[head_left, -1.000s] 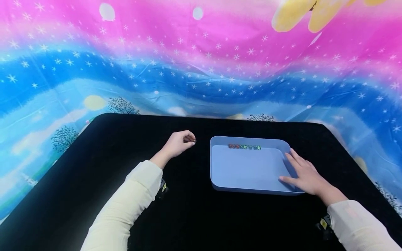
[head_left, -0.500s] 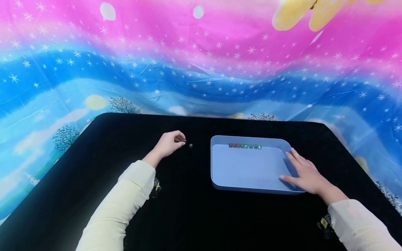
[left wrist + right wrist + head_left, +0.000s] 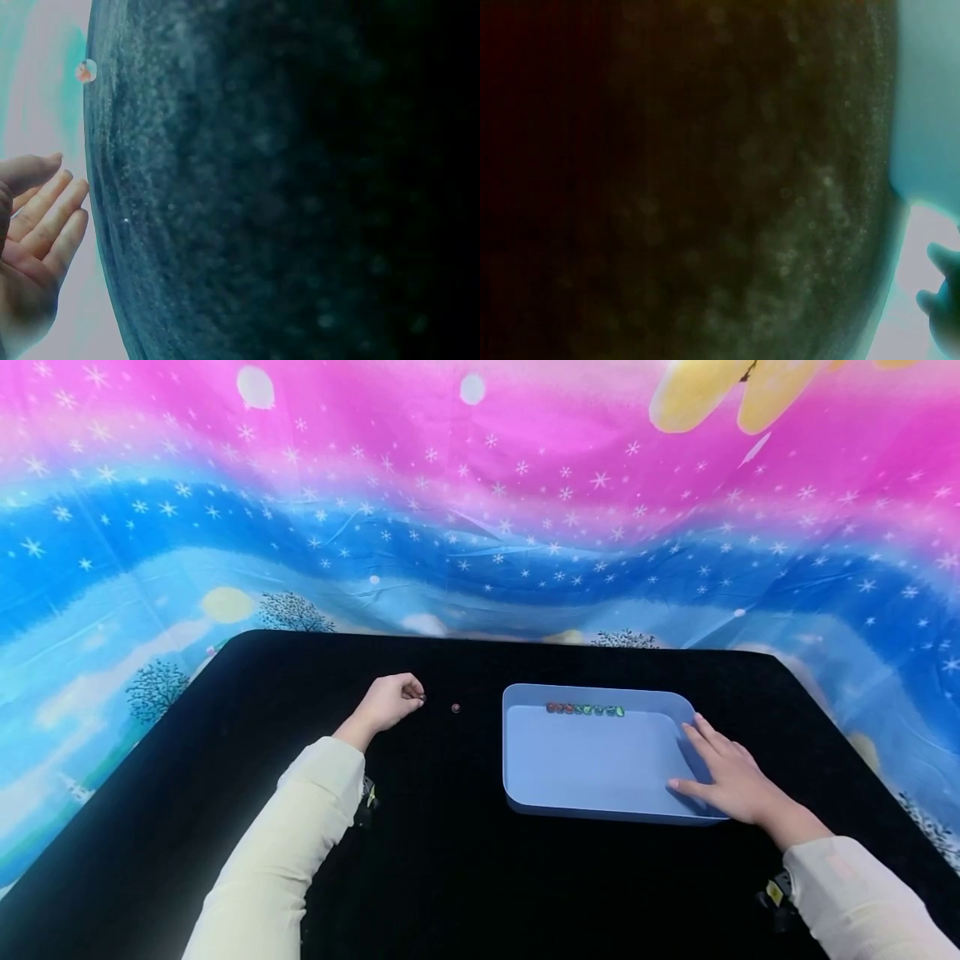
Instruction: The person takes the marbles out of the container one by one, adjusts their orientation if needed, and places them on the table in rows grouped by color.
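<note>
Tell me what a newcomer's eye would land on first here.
Probably the pink-and-blue snowflake backdrop, rising behind the black table. Next would likely come the light-blue tray, right of the table's middle, with a row of red and green marbles along its far inner wall and the right hand at its right end. A smaller draw is the lone marble on the table, between the left hand and the tray.
</note>
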`<state>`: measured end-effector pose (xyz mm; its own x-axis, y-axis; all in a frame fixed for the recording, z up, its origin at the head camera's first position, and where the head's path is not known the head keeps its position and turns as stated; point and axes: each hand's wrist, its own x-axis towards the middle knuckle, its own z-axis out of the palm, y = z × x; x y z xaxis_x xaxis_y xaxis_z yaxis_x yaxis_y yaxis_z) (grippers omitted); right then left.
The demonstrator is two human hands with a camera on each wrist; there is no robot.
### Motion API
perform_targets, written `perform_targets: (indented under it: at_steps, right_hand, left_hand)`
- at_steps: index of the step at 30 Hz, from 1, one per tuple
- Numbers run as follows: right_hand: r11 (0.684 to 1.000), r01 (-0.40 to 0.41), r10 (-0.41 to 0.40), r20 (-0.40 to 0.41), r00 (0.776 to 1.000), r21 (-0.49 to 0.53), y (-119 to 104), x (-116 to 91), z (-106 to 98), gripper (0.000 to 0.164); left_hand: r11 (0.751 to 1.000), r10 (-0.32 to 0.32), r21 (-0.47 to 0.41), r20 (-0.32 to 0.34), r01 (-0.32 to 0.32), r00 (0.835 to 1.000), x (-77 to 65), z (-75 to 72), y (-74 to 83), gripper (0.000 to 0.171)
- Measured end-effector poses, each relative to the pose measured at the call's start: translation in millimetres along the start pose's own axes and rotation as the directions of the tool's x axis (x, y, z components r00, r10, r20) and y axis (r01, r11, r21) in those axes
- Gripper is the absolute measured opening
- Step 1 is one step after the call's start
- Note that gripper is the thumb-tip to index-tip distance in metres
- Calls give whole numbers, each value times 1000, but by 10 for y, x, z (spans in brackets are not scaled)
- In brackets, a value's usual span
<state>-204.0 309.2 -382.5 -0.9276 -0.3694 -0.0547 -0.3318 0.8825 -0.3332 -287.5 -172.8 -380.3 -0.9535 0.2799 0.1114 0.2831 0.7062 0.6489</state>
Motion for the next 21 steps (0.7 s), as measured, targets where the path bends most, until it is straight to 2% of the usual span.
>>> perform_targets:
  at_steps: [5,12,13,21]
  right_hand:
    - [1000,-1,1,0,1000,1,3,9,2,88]
    - [1000,-4,4,7,1000,-2,-12,5,-12,88]
    - [1000,-5,5,7,1000,-3,-16,4,-15,88]
    - [1000,-2,2,16,1000,-11,-28,-1,-35,88]
  left_hand:
    - [998,-18,66,-12,19,1000,22,3,-16,8]
    - [984,-69,165,15,66,997,74,32,-22,7]
    - [982,-56,180,9,53,998,65,28,-12,6]
    - [964,-96,253,60,78,994,90,15,26,7]
